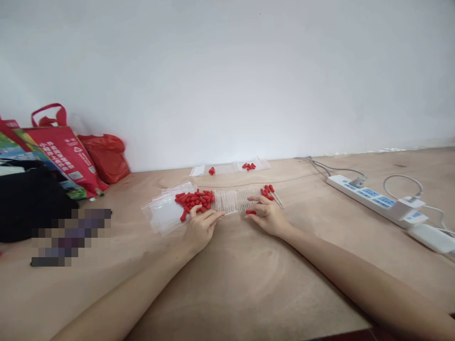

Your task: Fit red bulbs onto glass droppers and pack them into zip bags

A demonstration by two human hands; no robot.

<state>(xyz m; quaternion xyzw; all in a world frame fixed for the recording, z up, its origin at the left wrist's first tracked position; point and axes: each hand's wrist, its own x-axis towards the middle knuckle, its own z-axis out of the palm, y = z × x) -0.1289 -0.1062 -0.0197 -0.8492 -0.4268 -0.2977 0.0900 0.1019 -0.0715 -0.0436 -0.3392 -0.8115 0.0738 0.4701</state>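
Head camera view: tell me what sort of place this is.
Probably a makeshift work table in a home or small workshop: a plain wooden tabletop against a bare wall, a white power strip, and small red rubber bulbs spread out.

Left hand (202, 229) holds stick (232, 212), right hand (270, 218) red bulb (250, 212).

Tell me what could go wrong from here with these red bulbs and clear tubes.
The left hand is right beside the heap of red bulbs, so a brush might send some rolling. Both hands work close to the row of clear tubes and could knock it askew. The small bulb at the right hand's fingertips might slip.
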